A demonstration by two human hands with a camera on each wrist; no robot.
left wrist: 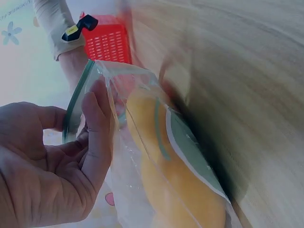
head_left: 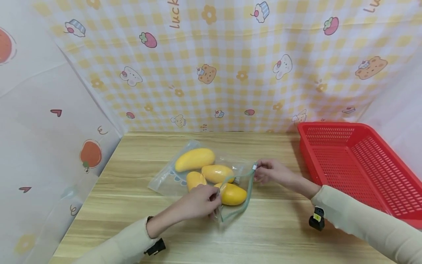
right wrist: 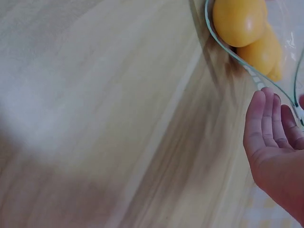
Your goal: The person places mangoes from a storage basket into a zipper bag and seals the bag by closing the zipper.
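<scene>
A clear zip bag [head_left: 165, 181] with a green zip edge [head_left: 249, 190] lies on the table, its mouth gaping toward the right. Several yellow mangoes [head_left: 195, 159] are inside; the nearest mango [head_left: 232, 194] sits right at the mouth. My left hand [head_left: 201, 201] pinches the bag's near rim, its thumb by the green strip [left wrist: 76, 102] in the left wrist view. At the mouth's far corner, my right hand [head_left: 270, 171] pinches the end by a small white slider [head_left: 254, 167]. In the right wrist view, the fingers [right wrist: 268, 116] of that hand are partly cut off by the frame.
A red plastic basket [head_left: 324, 172] with slotted walls stands on the right of the wood-grain table [head_left: 132, 220]. Behind the table hangs a yellow checked cloth [head_left: 230, 102], and a white printed cloth [head_left: 39, 128] covers the left side.
</scene>
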